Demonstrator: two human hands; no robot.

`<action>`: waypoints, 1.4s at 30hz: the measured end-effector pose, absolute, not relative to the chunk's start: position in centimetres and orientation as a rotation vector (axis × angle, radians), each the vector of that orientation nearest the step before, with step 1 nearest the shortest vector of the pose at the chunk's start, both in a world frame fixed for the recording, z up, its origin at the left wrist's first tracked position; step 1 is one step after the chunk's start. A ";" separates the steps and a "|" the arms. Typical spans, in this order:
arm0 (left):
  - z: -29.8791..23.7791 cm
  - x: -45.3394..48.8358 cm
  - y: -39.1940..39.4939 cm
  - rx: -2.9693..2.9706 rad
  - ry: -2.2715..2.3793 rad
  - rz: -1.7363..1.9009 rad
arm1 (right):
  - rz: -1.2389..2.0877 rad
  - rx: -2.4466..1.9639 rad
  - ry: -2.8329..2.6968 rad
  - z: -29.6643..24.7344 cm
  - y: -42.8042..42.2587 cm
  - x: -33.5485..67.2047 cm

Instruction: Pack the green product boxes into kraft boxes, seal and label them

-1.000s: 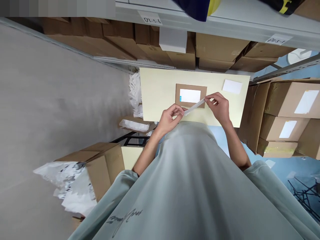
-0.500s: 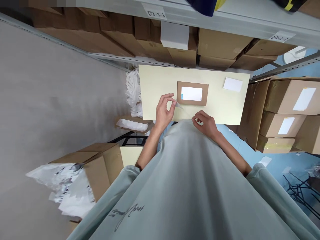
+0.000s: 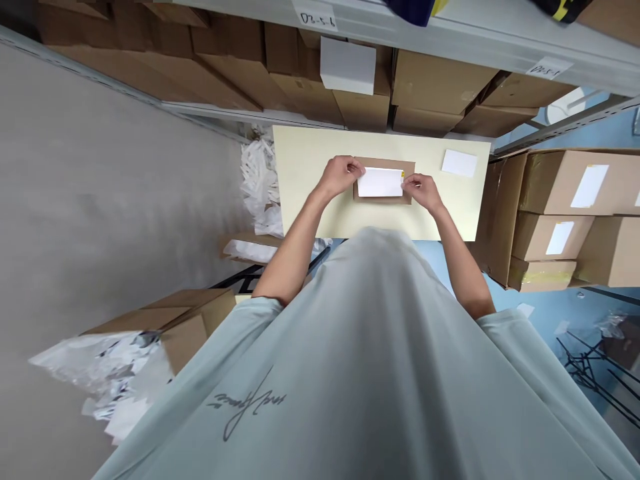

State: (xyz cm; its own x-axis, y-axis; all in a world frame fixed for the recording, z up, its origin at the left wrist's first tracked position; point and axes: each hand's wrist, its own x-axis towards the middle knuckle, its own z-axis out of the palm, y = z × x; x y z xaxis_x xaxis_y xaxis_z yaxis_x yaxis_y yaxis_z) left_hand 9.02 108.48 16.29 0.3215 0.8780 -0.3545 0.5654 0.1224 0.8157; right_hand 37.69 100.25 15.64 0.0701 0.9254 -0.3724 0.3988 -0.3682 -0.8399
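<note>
A brown cardboard piece (image 3: pixel 384 163) lies flat on the pale yellow table (image 3: pixel 310 153), with a white rectangular sheet (image 3: pixel 380 183) on top of it. My left hand (image 3: pixel 341 175) pinches the sheet's left edge with curled fingers. At the sheet's right edge my right hand (image 3: pixel 420 189) does the same, close to a small yellow tab. Both hands rest low on the cardboard.
A second white card (image 3: pixel 460 163) lies at the table's right corner. Shelves with brown cartons (image 3: pixel 435 87) and a white box (image 3: pixel 347 65) stand behind. More labelled cartons (image 3: pixel 575 193) sit right; crumpled white wrappers (image 3: pixel 257 180) and an open box (image 3: pixel 195 320) lie left.
Earlier both hands held a thin clear strip above the table's near edge, then parted. Now they have moved forward and closed on the two ends of the white sheet on the cardboard.
</note>
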 end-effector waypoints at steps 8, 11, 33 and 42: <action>13.6 10.2 110.0 1.524 1.344 0.325 | 1.295 -1.915 -1.170 13.5 100.2 37.7; 13.2 10.4 109.9 1.511 1.352 0.317 | 1.298 -1.928 -1.162 13.2 100.4 37.7; 12.1 10.6 109.5 1.531 1.340 0.365 | 1.166 -2.009 -1.261 11.7 100.0 37.3; 11.8 10.5 109.4 1.537 1.340 0.377 | 1.102 -2.043 -1.305 12.5 99.5 36.5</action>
